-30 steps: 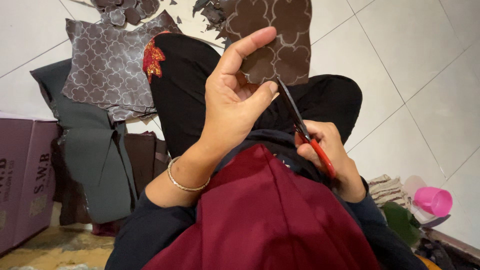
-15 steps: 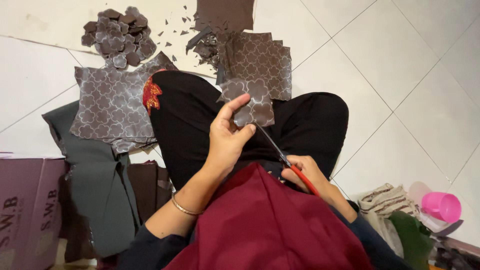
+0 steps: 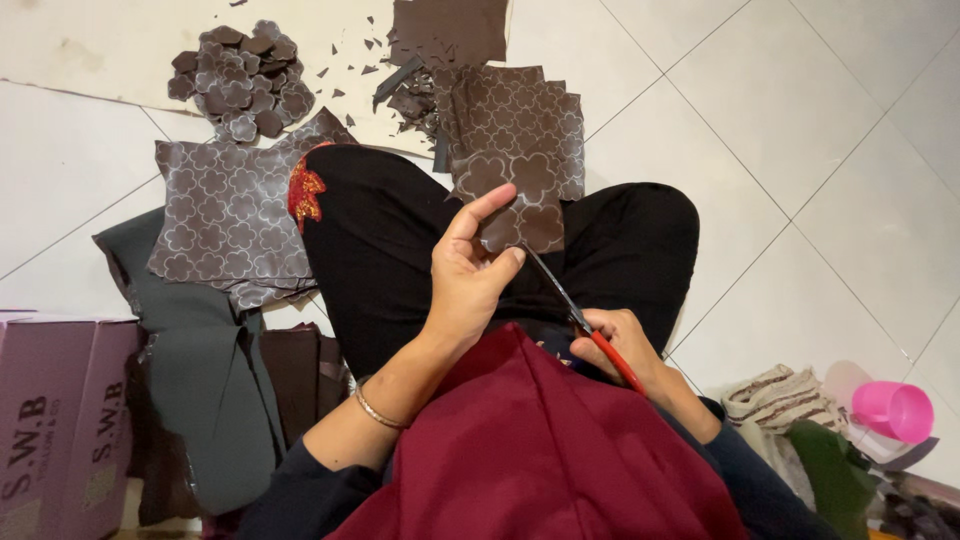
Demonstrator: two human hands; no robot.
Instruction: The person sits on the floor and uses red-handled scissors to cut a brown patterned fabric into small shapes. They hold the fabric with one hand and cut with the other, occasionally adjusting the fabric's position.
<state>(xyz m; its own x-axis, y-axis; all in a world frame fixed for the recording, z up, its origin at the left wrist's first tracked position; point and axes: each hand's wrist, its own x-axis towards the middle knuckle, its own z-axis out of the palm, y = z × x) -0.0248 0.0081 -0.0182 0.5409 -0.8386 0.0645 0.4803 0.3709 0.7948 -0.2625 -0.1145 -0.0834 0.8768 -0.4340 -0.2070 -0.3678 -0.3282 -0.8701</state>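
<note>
A fabric piece (image 3: 525, 220) lies over the lap, stacked sheets (image 3: 235, 215) to its left, cut shapes (image 3: 240, 80) beyond them.

You've got even, soft indoor light, bright enough on the white floor tiles (image 3: 800, 150); shadows faint and short; no hard glare; centre sharp; your black trousers (image 3: 400, 240) lose detail in the dark; wide-angle stretch bends tile lines near the edges.

The pale tiled floor (image 3: 820, 150) is bearing a heap of cut brown flower-shaped fabric pieces (image 3: 240, 78), a stack of brown clover-patterned fabric sheets (image 3: 225, 215), grey folded cloth (image 3: 200, 390), purple cardboard boxes (image 3: 60, 420) and what may be a pink plastic cup (image 3: 893, 410).
</note>
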